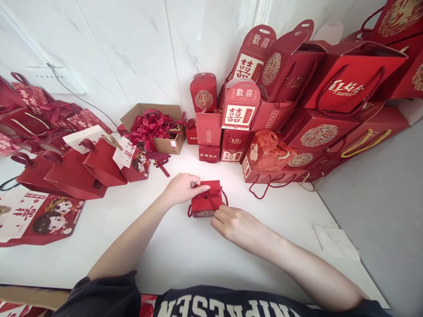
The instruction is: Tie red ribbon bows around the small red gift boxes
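Note:
A small red gift box [206, 200] with a red ribbon around it stands on the white table [185, 251], in the middle. My left hand [182, 188] rests on its left top edge, fingers pinched on the ribbon. My right hand [236, 225] is at the box's lower right corner, fingers curled and pinching the ribbon's end there.
A cardboard box of red ribbons [155, 127] sits behind the small box. Stacked red gift boxes and bags [297, 101] fill the back right. Flat red paper bags [76, 171] lie at the left. A folded white sheet [333, 240] lies near the table's right edge.

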A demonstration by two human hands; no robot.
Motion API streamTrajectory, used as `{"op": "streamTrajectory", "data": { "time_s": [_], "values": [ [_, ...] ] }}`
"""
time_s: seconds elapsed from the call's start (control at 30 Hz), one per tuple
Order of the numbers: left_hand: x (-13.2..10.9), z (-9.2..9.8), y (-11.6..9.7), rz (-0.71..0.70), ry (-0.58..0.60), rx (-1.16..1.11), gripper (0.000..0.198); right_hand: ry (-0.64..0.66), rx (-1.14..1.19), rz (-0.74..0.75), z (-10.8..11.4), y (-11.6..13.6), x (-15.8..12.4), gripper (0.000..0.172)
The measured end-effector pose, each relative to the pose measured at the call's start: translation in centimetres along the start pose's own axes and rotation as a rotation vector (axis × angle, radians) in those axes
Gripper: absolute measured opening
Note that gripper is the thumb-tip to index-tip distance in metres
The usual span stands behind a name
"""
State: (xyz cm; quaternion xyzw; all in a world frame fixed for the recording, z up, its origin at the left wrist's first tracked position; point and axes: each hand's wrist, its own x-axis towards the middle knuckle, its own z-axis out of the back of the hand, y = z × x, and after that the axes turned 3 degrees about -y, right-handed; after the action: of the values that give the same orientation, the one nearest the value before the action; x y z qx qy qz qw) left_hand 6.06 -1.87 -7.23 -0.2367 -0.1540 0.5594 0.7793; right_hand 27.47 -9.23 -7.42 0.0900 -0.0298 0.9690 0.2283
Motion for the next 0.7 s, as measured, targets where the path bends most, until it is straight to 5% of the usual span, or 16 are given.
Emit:
{"op": "streamTrajectory", "data": {
  "time_s": [0.13,0.23,0.37,0.5,0.7],
  "values": [
    [-0.2,0.5,-0.2,0.009,0.016,-0.048,0.055,0.166,0.312,-0.023,1.1,-0.6,-0.5,0.011],
    [0.1,0.9,0.3,0.017,0.096,-0.263,0.056,0.015,0.414,-0.051,1.7,-0.8,0.0,0.015],
    [0.8,1.3,1.5,0.031,0.214,-0.539,0.051,-0.221,0.121,-0.162,0.9,-0.5,2.9,0.019],
    [1.1,1.2,2.5,0.067,0.287,-0.656,0.044,-0.163,-0.070,-0.137,-0.4,1.0,6.8,0.012],
    [0.9,1.0,2.4,0.133,0.282,-0.707,0.047,-0.003,-0.250,-0.395,-2.5,5.4,10.6,0.029]
  ]
}}
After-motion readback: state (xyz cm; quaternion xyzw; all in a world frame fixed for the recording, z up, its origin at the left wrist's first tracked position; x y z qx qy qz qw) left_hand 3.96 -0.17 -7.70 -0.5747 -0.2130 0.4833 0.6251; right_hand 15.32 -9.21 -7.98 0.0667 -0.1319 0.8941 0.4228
